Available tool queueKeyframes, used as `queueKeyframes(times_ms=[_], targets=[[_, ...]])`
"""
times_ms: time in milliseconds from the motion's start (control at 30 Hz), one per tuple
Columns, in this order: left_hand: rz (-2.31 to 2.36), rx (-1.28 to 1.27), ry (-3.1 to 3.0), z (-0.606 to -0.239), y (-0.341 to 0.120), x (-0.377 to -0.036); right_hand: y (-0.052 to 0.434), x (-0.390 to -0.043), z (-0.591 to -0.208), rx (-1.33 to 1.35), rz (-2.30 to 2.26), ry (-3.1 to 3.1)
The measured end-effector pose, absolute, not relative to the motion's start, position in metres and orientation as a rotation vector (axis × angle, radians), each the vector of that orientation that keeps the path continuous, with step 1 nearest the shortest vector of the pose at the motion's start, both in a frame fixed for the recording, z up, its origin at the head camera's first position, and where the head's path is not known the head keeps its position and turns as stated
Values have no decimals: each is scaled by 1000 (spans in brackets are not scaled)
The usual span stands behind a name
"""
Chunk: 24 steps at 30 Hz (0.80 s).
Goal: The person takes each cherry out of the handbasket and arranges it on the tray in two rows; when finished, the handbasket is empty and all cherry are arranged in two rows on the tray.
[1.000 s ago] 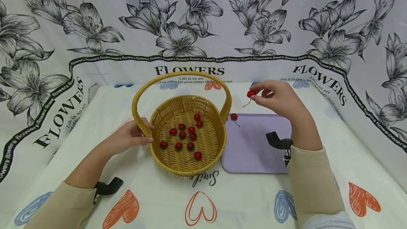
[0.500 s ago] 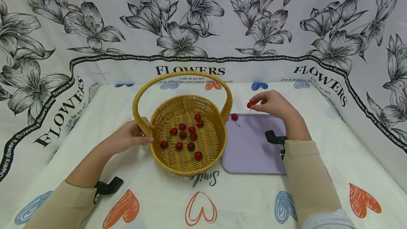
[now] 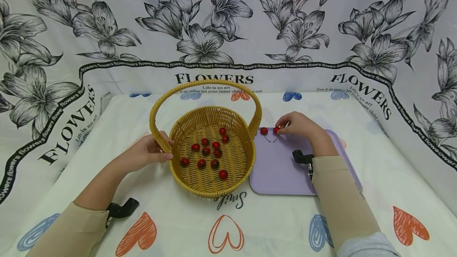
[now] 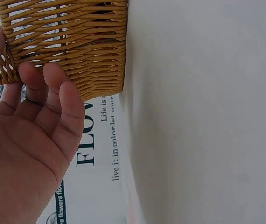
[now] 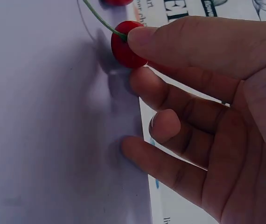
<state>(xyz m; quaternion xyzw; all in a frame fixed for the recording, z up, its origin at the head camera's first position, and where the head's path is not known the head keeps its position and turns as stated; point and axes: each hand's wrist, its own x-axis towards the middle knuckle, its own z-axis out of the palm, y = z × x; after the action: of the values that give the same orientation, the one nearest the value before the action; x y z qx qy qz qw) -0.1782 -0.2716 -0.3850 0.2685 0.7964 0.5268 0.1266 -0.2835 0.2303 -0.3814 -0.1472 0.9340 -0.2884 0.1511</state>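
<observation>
The right hand point(image 3: 298, 125) reaches over the far edge of the purple tray point(image 3: 282, 169) and pinches a red cherry point(image 3: 276, 130) between thumb and forefinger. In the right wrist view the cherry point(image 5: 123, 44) sits at the tip of the fingers point(image 5: 170, 42), just above or on the tray point(image 5: 44, 130) surface; whether it touches cannot be told. Its green stem point(image 5: 98, 19) runs off toward the upper left. The other fingers of that hand are loosely curled, one fingertip resting on the tray edge.

A second cherry point(image 3: 264, 131) lies on the tray just left of the held one, near the basket point(image 3: 210, 185).

The left hand point(image 3: 146, 154) holds the basket at the base of its handle point(image 3: 205, 86) on the left side. In the left wrist view the fingers point(image 4: 53, 88) lie against the woven wall point(image 4: 77, 42), slightly bent, with the thumb behind the handle base.

The basket stands upright on the counter point(image 3: 285, 225), touching or just beside the left edge of the tray. Inside it lie about ten cherries point(image 3: 210, 154), scattered across the woven bottom.

The counter is covered with a pale cloth printed with coloured hearts point(image 3: 225, 239). Behind it hangs a white cloth with black flowers point(image 3: 203, 43) and lettering. Both forearms wear beige sleeves point(image 3: 342, 197), each with a black mount at the wrist.
</observation>
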Motion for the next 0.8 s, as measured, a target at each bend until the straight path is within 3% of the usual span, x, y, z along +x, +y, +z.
queueKeyframes(times_ms=[433,800], targets=[[1551,797,2295,-386,-272,-180,230,-287,-388,-410,-781,2680],[1565,777,2279,-385,-271,-179,232,-279,-369,-437,-809,2744]])
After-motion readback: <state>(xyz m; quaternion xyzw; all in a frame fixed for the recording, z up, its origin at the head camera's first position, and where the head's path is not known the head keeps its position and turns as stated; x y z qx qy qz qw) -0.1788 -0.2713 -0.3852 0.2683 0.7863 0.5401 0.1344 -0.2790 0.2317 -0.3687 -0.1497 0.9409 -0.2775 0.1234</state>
